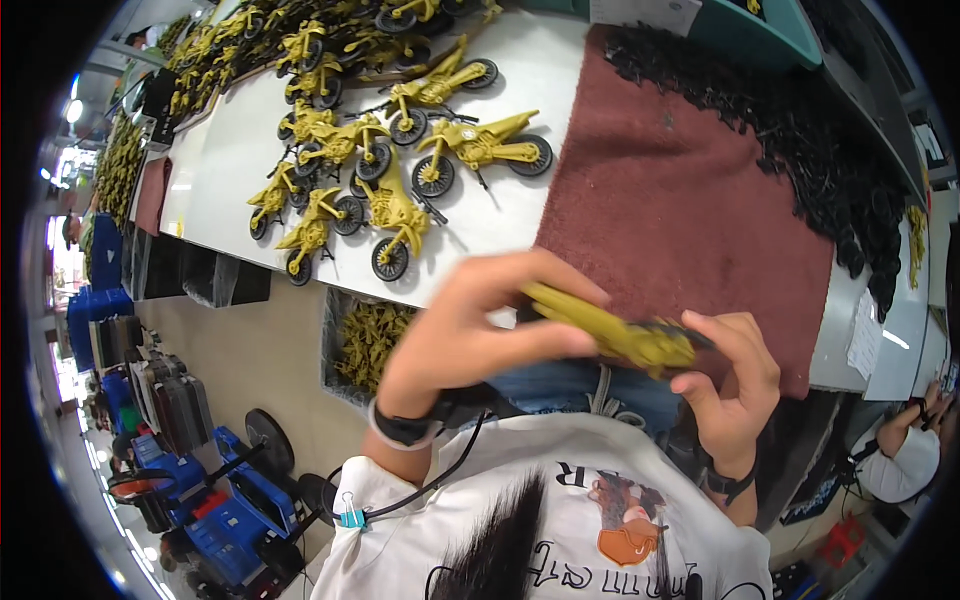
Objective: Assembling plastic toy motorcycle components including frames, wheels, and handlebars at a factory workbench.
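Observation:
A yellow toy motorcycle body (615, 328) is held over the near edge of a dark red towel, slightly blurred. My left hand (455, 325) grips its left end between thumb and fingers. At its other end my right hand (740, 380) is curled, with thumb and index finger around a small black part (685, 332) against the body. The black part's exact shape is blurred. Left of the towel, several yellow toy motorcycles with black wheels, such as one toy motorcycle (485, 147), lie on the white table (500, 250).
The towel (690, 210) covers the table before me. A long heap of black parts (780, 140) runs along its far right side, below a teal bin (770, 30). Under the table edge stands a box (328, 345) of yellow parts. A person (895, 450) sits at the right.

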Available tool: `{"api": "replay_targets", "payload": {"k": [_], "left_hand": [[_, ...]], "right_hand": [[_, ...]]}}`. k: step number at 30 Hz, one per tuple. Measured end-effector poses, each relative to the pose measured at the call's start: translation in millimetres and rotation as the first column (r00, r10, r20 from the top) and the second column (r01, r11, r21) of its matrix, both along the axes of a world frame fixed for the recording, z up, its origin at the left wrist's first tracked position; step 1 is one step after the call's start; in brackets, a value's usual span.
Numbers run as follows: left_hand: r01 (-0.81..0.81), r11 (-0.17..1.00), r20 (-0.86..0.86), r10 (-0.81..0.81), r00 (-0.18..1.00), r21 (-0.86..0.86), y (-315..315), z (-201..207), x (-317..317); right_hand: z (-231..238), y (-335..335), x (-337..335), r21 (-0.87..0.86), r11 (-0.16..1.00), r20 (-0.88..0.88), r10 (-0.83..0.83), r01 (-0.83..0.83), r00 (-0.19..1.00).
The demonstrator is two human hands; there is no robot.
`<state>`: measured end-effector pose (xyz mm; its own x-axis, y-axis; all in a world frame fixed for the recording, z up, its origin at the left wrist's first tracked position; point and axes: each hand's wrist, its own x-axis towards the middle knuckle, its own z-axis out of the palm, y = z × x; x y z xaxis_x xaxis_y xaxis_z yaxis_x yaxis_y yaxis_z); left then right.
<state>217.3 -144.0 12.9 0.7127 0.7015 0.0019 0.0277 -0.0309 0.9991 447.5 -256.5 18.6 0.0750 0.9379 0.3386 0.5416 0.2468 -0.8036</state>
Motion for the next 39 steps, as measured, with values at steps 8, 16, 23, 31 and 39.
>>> {"api": "replay_targets", "payload": {"k": [8, 16, 23, 31, 39], "left_hand": [[-0.447, 0.854, -0.214, 0.505, 0.836, 0.266, 80, 9, -87], [0.034, 0.588, -0.471, 0.61, 0.636, 0.808, 130, 75, -47], [0.374, 0.576, -0.656, 0.42, 0.627, 0.727, 302, 96, 130], [0.434, 0.838, -0.944, 0.293, 0.154, 0.331, 354, 84, 181], [0.212, 0.796, -0.712, 0.344, 0.612, 0.567, 364, 82, 130]], "right_hand": [[4, -4, 9, -0.117, 0.993, -0.084, -0.036, 0.026, 0.996], [17, -2, 32, 0.003, 0.998, 0.126, -0.07, 0.07, 0.99], [20, 9, 50, -0.048, 0.994, 0.14, 0.107, -0.101, 0.984], [16, -15, 96, -0.137, 0.975, 0.035, -0.17, 0.173, 0.985], [30, -5, 110, -0.062, 0.986, -0.016, -0.155, 0.154, 0.988]]}}
